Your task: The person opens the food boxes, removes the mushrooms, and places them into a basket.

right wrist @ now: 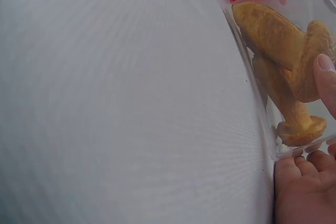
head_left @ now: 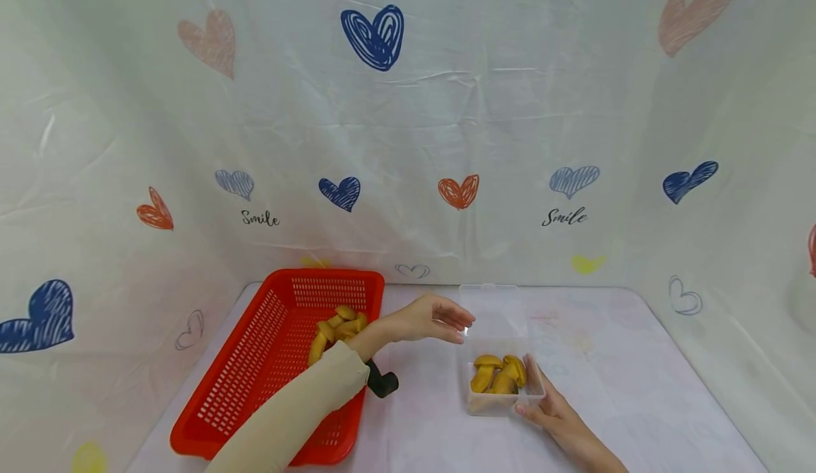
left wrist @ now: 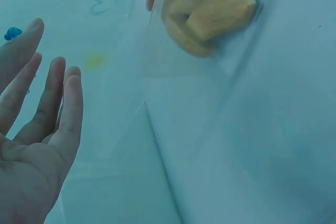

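Visibly, one perforated red plastic basket is partly hidden by a sleeve, several mushrooms being held inside. Rightward, the left hand is raised, fingers loosely bent; one clear plastic box, by which at least three stout, yellow-brown mushrooms are contained, is gripped by the right hand.

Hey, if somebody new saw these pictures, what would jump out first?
Probably the bright red basket on the left of the table, with yellow-brown mushrooms inside. Next, right of center, comes the clear box holding more mushrooms, gripped by the right hand, while the left hand hangs near its open lid. A big blue heart high on the white backdrop also stands out.
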Available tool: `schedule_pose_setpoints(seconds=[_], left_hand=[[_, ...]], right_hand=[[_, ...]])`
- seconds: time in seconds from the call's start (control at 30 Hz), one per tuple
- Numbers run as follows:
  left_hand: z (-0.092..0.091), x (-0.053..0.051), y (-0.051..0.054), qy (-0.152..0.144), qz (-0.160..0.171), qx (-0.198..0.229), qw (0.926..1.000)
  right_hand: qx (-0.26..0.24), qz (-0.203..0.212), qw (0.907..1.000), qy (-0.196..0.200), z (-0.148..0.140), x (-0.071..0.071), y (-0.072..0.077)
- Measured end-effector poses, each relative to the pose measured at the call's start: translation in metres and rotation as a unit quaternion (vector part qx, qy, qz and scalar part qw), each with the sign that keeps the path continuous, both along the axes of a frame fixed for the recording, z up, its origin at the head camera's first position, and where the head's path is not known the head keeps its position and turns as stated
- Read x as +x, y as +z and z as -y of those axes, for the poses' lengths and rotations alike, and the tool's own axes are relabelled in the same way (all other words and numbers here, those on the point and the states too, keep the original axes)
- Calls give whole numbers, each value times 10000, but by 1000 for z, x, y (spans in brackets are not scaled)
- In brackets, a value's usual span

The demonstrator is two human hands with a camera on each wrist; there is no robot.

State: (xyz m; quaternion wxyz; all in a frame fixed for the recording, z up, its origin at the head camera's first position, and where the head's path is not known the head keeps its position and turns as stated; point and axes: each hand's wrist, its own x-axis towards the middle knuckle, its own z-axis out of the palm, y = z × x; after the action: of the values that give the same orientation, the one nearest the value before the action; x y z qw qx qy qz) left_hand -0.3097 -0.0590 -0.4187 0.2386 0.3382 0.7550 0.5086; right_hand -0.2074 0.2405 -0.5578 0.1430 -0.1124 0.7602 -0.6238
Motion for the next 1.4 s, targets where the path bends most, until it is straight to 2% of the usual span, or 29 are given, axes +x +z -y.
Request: schedule_pose_setpoints(seconds=[0.33,0.57,0.8,0.93,1.0,1.17,1.4], left_hand=[[-34,3,-20,-676,234,-152,9973],[-51,4,-29,-1153,361,-179,9925],[-65,8,-38,-1193,304,-356,9918],[-71,10,-41,-1198,416,-467,9908],[-73,11,-41,-1204,467,-492,9904],[-80,10,-40,-1225,298,-672,9897],[-89,10,-42,-1416,239,-920,9854]], right_hand=[[28,77,10000,-6,2,1,-1],[-77,62,10000,-7,3,1,0],[-103,54,9999,50,2,1,-2],[-90,-8,9999,95,1,1,-3],[-75,-1,9999,104,1,1,-2],[14,56,9999,93,0,0,0],[-76,3,9998,177,-3,1,-2]])
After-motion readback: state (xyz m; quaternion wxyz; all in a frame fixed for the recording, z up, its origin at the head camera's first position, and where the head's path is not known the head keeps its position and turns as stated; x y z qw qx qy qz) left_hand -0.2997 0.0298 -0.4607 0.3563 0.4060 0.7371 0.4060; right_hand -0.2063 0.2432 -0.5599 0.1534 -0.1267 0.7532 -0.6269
